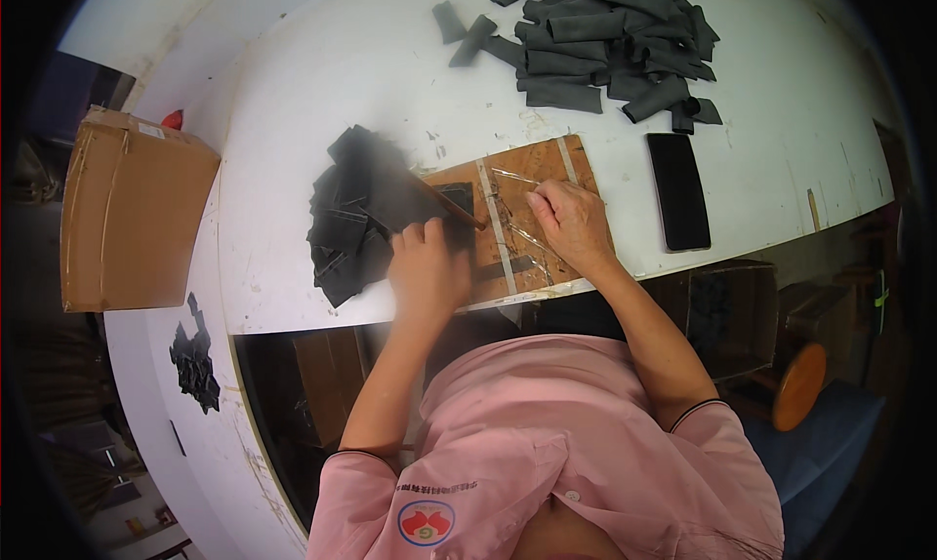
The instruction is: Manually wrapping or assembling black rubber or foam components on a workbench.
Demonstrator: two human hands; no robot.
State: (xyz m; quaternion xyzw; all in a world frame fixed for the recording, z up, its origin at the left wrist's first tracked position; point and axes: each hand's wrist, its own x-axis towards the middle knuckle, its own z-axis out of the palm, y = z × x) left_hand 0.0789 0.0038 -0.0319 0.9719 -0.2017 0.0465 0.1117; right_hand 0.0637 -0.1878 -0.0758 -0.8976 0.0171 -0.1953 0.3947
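Observation:
My left hand (427,272) is bent over the near edge of a black fabric piece (451,195), its fingers curled and slightly blurred. What they grip is hidden. Just beyond those fingers, a thin brown rod (454,209) slants across the fabric. My right hand (574,226) is closed above a brown board (547,160) with pale tape strips across it. Shiny clear strips (517,177) lie beside its fingers; whether it pinches one cannot be made out. A heap of folded black fabric pieces (337,228) lies left of the board.
Dark grey fabric tubes (586,48) are piled at the far side of the white table (283,101). A black phone (678,191) lies right of the board. At left stand a cardboard box (142,219) and a small black fabric heap (195,365). A round wooden stool (798,386) is below right.

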